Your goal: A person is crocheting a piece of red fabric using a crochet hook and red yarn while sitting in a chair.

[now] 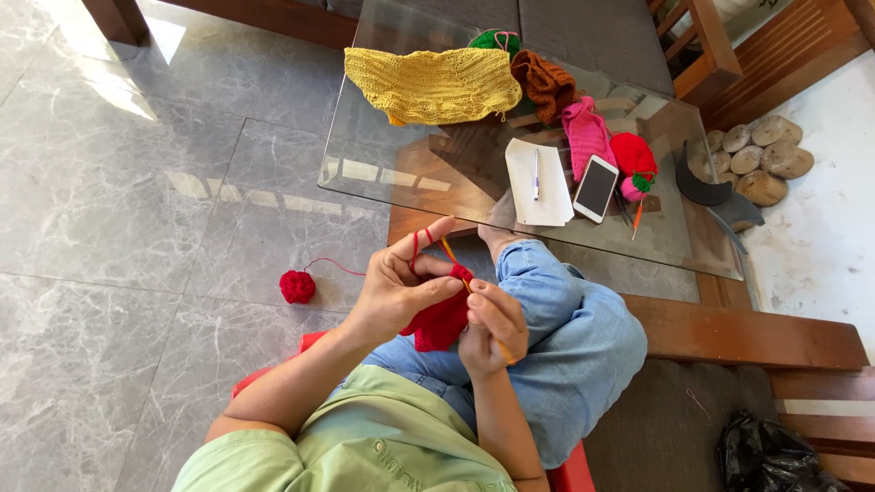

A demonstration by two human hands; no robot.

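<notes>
My left hand point(406, 287) pinches a red crocheted piece point(441, 321) over my lap, with red yarn looped over its raised index finger. My right hand point(495, 326) grips an orange crochet hook point(453, 256) whose tip sits at the top edge of the red piece. The yarn trails left to a small red yarn ball point(297, 286) lying on the grey marble floor. I sit cross-legged in blue jeans on a red seat.
A glass-topped table point(428, 173) stands ahead, bearing a yellow knit piece point(433, 85), brown point(544, 84) and pink point(586, 133) knitted items, a red one point(632, 155), paper with a pen point(537, 179) and a phone point(596, 188). Wooden furniture and a black bag point(775, 456) are at right.
</notes>
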